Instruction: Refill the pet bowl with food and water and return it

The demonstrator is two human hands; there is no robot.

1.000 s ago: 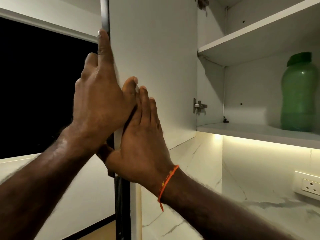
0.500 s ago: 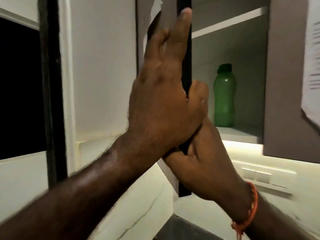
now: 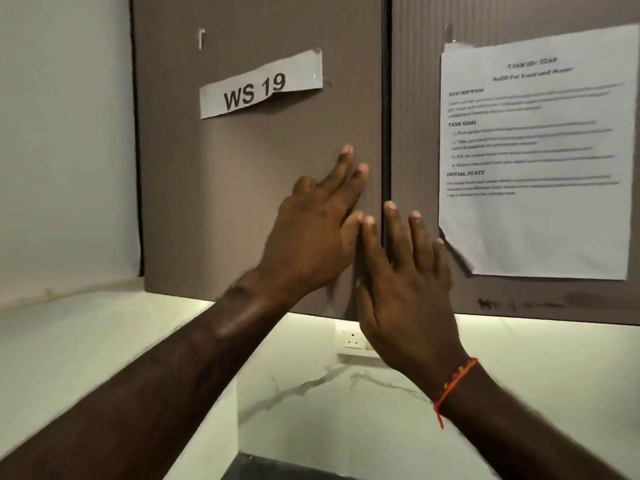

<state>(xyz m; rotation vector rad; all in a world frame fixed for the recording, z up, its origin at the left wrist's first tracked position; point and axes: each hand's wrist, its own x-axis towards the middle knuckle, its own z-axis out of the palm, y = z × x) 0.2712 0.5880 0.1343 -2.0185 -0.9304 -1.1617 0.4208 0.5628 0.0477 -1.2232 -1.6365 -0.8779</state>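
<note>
The brown wall cabinet door (image 3: 256,202) on the left is shut, with a paper label reading "WS 19" (image 3: 259,88) taped to it. My left hand (image 3: 311,230) lies flat against this door near its right edge, fingers spread and holding nothing. My right hand (image 3: 405,289), with an orange thread at the wrist, is flat and open just below and to the right, its fingers across the seam between the two doors. No pet bowl, food or water container is in view.
The right cabinet door (image 3: 415,133) carries a taped task sheet (image 3: 533,150). Below the cabinets is a lit white marble backsplash (image 3: 311,393) with a wall socket (image 3: 351,339). A white wall (image 3: 65,133) stands at the left, and a dark countertop edge (image 3: 256,469) shows at the bottom.
The left cabinet door swung from wide open to shut under both hands, hiding the green bottle on the shelf. My hands went from gripping the door's edge to lying flat on its front.
</note>
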